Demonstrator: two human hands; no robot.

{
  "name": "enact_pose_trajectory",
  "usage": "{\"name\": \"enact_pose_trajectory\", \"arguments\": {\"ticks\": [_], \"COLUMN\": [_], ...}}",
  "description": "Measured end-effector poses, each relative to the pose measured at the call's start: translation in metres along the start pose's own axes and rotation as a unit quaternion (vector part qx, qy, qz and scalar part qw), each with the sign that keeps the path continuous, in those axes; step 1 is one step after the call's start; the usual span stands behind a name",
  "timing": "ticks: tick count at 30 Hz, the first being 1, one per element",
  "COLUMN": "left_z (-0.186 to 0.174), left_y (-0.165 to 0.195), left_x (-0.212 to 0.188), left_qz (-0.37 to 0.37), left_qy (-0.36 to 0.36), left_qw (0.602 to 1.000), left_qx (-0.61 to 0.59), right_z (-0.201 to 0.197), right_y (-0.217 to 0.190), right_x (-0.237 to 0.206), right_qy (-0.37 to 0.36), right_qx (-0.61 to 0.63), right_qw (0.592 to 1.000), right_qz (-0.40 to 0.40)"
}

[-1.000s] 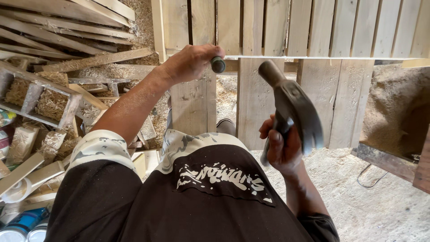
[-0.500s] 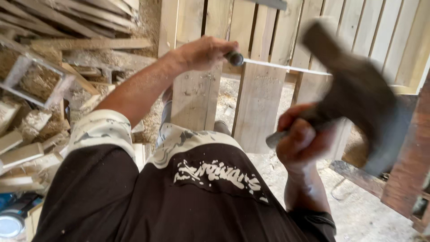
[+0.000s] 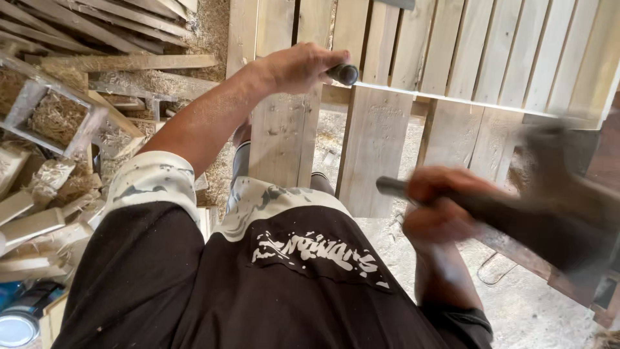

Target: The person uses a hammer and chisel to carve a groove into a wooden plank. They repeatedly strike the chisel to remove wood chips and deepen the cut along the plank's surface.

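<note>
My left hand point(image 3: 296, 66) grips a dark round-ended tool handle point(image 3: 344, 74) and holds it against the top edge of a wooden pallet point(image 3: 381, 139) made of pale upright planks. A thin metal shaft runs from the handle along that edge to the right. My right hand point(image 3: 445, 205) is closed around the dark handle of a hammer point(image 3: 555, 194), whose head is blurred by motion at the right, level with the lower planks. I stand right behind the pallet, looking down over my black printed shirt.
Loose wooden slats and frames point(image 3: 77, 97) lie piled on sawdust at the left. A round metal can point(image 3: 16, 328) sits at the bottom left corner. Sawdust-covered ground point(image 3: 516, 304) shows at the lower right, beside a reddish wooden piece point(image 3: 600, 304).
The hammer swung from a raised upright position down and to the right, now blurred. My left hand kept its grip at the pallet's top edge. The camera tilted closer.
</note>
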State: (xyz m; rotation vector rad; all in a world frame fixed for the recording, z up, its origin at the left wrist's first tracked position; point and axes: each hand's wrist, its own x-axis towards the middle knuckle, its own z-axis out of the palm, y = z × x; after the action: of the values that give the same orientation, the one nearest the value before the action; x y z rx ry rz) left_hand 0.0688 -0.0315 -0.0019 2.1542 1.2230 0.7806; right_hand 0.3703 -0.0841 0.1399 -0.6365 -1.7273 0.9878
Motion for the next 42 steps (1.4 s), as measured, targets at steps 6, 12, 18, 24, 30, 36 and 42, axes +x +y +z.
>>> {"name": "enact_pose_trajectory", "arguments": {"ticks": [6,12,18,24,30,36,42], "left_z": [-0.004,0.001,-0.006,-0.004,-0.009,-0.008,-0.011], "left_y": [-0.003,-0.006,-0.006,-0.006,0.0,0.003,0.007], "left_x": [0.003,0.005,0.007,0.008,0.012,0.01,-0.045], "left_qz": [-0.015,0.013,-0.004,-0.022,-0.007,-0.112,-0.131], "left_qy": [-0.007,0.004,-0.021,-0.031,-0.006,-0.071,0.044], "left_qw": [1.0,1.0,0.999,0.999,1.0,0.991,0.959], "left_qx": [0.022,0.004,0.024,0.014,-0.026,-0.015,-0.247], "right_z": [0.003,0.003,0.008,0.002,0.009,-0.032,-0.024], "right_y": [0.006,0.0,0.014,-0.007,0.026,0.001,-0.014], "right_x": [0.018,0.012,0.015,0.011,0.019,0.02,0.024], "right_qy": [-0.157,-0.014,-0.172,-0.038,-0.145,0.011,0.023], "right_qx": [-0.21,-0.043,-0.143,0.066,-0.124,0.007,0.01], "right_qw": [0.947,0.999,0.956,0.993,0.973,0.999,0.996], "right_qz": [0.188,0.011,0.191,0.092,0.132,0.043,0.086]}}
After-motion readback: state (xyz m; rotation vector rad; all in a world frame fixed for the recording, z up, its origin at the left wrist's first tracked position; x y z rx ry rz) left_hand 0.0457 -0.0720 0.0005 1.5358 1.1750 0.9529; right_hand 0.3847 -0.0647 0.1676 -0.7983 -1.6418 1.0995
